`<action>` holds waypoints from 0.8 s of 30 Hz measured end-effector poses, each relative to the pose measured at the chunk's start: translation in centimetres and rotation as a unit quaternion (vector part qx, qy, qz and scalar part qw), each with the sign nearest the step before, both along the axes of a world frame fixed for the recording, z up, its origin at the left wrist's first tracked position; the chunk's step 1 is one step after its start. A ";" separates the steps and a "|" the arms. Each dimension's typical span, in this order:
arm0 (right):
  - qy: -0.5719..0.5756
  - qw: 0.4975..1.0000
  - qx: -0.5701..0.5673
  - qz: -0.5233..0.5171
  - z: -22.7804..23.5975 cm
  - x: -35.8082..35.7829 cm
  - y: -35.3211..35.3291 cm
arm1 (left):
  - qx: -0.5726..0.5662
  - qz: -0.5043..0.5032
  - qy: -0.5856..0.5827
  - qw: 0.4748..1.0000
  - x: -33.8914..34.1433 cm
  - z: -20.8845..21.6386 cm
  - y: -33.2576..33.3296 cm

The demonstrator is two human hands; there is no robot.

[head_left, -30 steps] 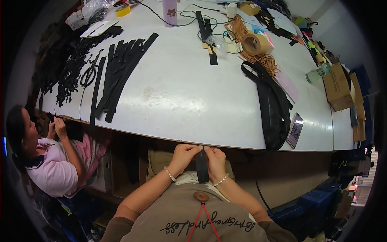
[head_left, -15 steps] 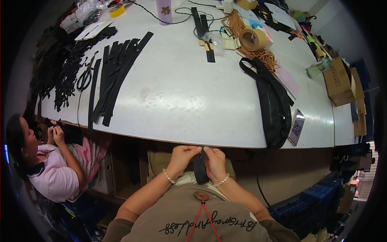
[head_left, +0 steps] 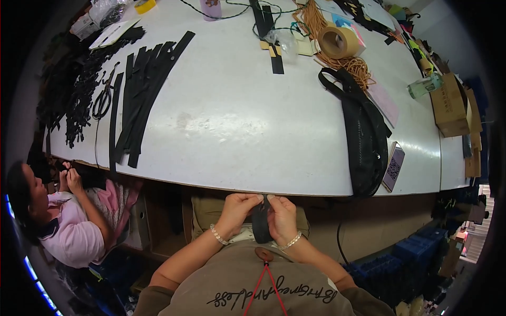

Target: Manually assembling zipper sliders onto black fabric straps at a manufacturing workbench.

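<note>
Just below the table's front edge, my left hand [head_left: 237, 213] and my right hand [head_left: 283, 217] meet with thumbs and fingertips pinched together. Between them is the top end of a black zipper strip [head_left: 260, 224], whose lower part hangs in a loop toward my lap. My fingers cover its upper end, and its fine detail is too small to make out. On the table's left side lie several similar long black strips [head_left: 138, 105] in a loose bundle. Black-handled scissors [head_left: 102, 100] rest beside a heap of small black pieces [head_left: 79, 105].
A black bag [head_left: 363, 137] and a phone [head_left: 394, 166] lie at the table's [head_left: 237, 152] right. Beyond them are brown tape [head_left: 338, 42], orange cord [head_left: 358, 68], a glass bottle [head_left: 424, 86] and a cardboard box [head_left: 450, 105]. A co-worker [head_left: 74, 221] sits at the left, hands near the edge.
The view has shifted slightly, so the table things appear a little displaced. My hands keep their pinch on the strip, with only slight finger movement.
</note>
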State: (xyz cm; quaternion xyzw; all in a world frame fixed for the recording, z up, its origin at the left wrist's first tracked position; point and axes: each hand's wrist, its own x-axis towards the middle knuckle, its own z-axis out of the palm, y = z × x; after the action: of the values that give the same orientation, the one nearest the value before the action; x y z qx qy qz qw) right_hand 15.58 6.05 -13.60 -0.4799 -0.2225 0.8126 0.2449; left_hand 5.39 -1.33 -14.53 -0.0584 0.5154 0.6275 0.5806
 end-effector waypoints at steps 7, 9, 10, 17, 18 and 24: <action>-0.020 0.999 0.034 -0.014 0.1 -0.6 -0.4 | -0.009 -0.032 0.024 0.999 -0.6 0.4 0.2; -0.014 1.000 0.021 0.008 0.5 -0.3 0.0 | 0.006 -0.013 0.038 0.999 -0.4 0.1 0.2; -0.008 0.999 0.009 0.030 0.6 -0.1 0.3 | 0.007 -0.013 0.040 0.999 -0.3 0.2 0.2; 0.017 0.995 -0.021 0.099 0.7 0.9 1.6 | -0.008 0.029 0.054 0.998 0.5 0.1 0.2; 0.022 0.993 -0.027 0.110 0.6 1.1 1.7 | -0.014 0.031 0.060 0.998 0.5 0.2 0.2; 0.022 0.987 -0.028 0.155 1.2 1.5 2.5 | -0.009 0.048 0.058 0.997 0.7 0.5 0.3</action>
State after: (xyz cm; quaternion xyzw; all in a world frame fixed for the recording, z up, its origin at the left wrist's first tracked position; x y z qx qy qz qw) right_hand 17.11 8.56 -12.43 -0.4285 -0.2660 0.8569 0.1070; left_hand 6.12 -1.07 -14.02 -0.0514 0.5507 0.6523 0.5183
